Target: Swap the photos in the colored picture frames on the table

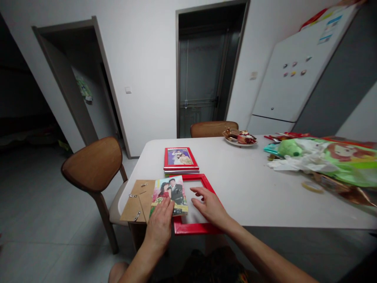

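- Left of my left hand: a brown backing board (pixel 134 204), lying flat with metal clips and a diagonal slit showing, its right part covered by the photo.
- My left hand (pixel 160 217): palm down, fingers straight and close together, laid on the lower part of the photo. Its thumb is hidden; I cannot tell whether it grips from beneath.
- Under and just beyond those fingers: the photo (pixel 176 188), showing two people, one in red, one in a dark suit, with a pinkish background and a yellow band low down. It lies across the board's right part and the left side of the red frame.
- Beyond both hands: a framed picture (pixel 180 158), red-bordered with a purple ground, on top of a small stack.
- Between and beneath my hands: the red frame (pixel 194 228), glossy, its near edge jutting past the edge of the white table (pixel 244 184).
- My right hand (pixel 210 206): over the frame's right half, thumb and forefinger parted, nothing held. Contact with the frame: cannot tell.
- Well to the right of my right hand: a yellowish tape roll (pixel 312 187), near a green printed bag (pixel 352 173).
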Available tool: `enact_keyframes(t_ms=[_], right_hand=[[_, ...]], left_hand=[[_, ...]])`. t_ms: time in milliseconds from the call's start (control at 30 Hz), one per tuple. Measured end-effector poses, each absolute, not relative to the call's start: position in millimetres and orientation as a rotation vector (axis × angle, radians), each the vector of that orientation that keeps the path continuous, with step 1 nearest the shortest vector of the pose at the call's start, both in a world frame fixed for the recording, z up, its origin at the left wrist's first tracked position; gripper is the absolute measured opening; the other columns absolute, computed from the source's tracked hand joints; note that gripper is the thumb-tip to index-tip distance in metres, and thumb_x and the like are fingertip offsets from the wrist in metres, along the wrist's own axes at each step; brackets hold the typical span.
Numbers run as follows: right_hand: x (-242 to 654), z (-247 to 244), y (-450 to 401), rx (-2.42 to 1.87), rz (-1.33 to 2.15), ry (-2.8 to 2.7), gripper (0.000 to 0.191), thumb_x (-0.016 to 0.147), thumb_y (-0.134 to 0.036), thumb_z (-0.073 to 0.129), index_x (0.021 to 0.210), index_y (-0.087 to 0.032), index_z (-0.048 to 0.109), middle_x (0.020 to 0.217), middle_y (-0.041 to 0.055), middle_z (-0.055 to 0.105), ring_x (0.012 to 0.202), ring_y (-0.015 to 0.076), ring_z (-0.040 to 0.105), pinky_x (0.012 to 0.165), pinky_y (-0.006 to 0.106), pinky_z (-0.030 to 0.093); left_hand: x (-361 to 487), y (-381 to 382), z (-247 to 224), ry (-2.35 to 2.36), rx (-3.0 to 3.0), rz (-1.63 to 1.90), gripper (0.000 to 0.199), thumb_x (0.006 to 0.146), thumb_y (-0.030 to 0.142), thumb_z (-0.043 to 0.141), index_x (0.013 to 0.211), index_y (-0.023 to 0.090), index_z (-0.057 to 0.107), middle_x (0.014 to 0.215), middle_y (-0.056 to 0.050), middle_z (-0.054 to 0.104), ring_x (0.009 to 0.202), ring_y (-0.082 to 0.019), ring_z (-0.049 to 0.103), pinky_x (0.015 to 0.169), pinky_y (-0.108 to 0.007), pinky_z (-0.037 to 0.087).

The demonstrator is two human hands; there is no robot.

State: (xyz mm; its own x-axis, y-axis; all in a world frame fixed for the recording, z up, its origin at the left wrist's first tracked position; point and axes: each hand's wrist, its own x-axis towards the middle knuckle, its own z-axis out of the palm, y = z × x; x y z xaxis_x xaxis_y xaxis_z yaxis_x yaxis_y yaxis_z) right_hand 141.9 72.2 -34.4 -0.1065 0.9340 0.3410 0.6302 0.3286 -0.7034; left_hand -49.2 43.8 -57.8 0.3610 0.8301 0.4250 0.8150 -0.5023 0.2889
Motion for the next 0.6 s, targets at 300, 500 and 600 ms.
enact_keyframes(t_ms=[300,500,600], right_hand=[[116.0,-26.6,70.6,-1.162,1.238,-1.386,0.032,0.068,-0.028,0.052,0.095,-0.013,0.059,0.088,0.0080,0.064,0.075,0.0153,0.058,0.064,0.027,0.045],[104.3,-38.6,71.6,-0.884,1.597,-0.800,0.023,0.073,-0.035,0.050,0.084,-0.015,0.056,0.077,0.0046,0.064,0.065,0.0126,0.060,0.059,0.025,0.047],[124.4,-37.1,79.1,-0.865,1.423,-0.711,0.019,0.072,-0.026,0.049,0.088,-0.018,0.055,0.078,0.0032,0.065,0.072,0.0148,0.061,0.064,0.028,0.049]], left_hand=[[-70.1,50.0,10.0,1.509,1.626,1.575,0.033,0.076,0.028,0.043,0.103,0.015,0.056,0.100,-0.008,0.063,0.094,-0.024,0.057,0.084,-0.037,0.043],[-28.2,36.9,3.1,0.880,0.905,1.568,0.044,0.069,0.034,0.055,0.107,0.013,0.050,0.094,-0.008,0.064,0.088,-0.021,0.059,0.077,-0.033,0.046],[-12.2,29.8,-9.8,0.803,0.863,1.483,0.047,0.067,0.029,0.057,0.110,0.013,0.046,0.103,-0.010,0.061,0.096,-0.022,0.056,0.083,-0.032,0.043]])
